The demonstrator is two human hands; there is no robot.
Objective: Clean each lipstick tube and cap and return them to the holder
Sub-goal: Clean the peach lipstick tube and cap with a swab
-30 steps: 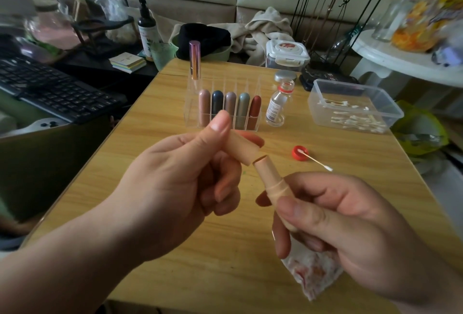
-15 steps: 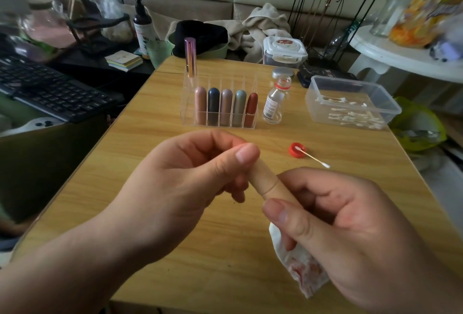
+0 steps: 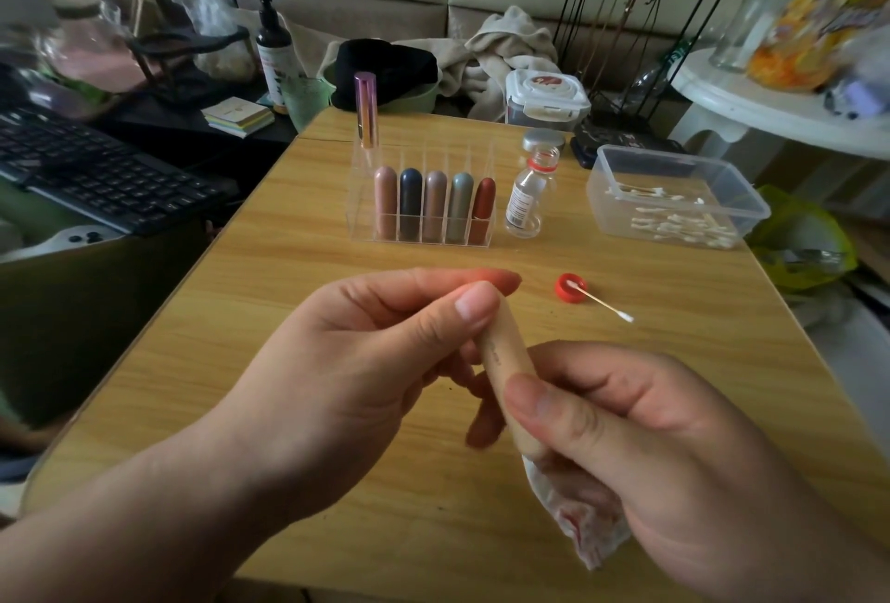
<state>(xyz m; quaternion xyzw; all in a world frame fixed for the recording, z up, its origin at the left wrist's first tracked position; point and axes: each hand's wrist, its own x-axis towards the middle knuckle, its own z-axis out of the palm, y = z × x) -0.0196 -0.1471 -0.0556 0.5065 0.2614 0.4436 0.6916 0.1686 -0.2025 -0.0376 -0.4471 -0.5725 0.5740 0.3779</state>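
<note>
Both hands hold one beige lipstick tube [image 3: 505, 361] above the wooden table [image 3: 289, 313], with its cap on. My left hand [image 3: 356, 371] pinches the upper, capped end between thumb and fingers. My right hand [image 3: 640, 448] grips the lower end and also holds a white wipe stained red [image 3: 573, 520] under its fingers. Farther back stands the clear holder [image 3: 366, 227] with several capped lipsticks in its front row and a tall pink metallic tube [image 3: 366, 109] at its back left.
A small glass bottle [image 3: 525, 198] stands right of the holder, its red cap [image 3: 568, 287] lying nearer with a cotton swab [image 3: 607, 306] on it. A clear tub of swabs [image 3: 674, 193] sits at the right. A keyboard [image 3: 96, 174] lies off the left edge.
The cap in my left hand came down onto the open tube in my right hand; the lipstick is now closed and both hands sit lower and closer together.
</note>
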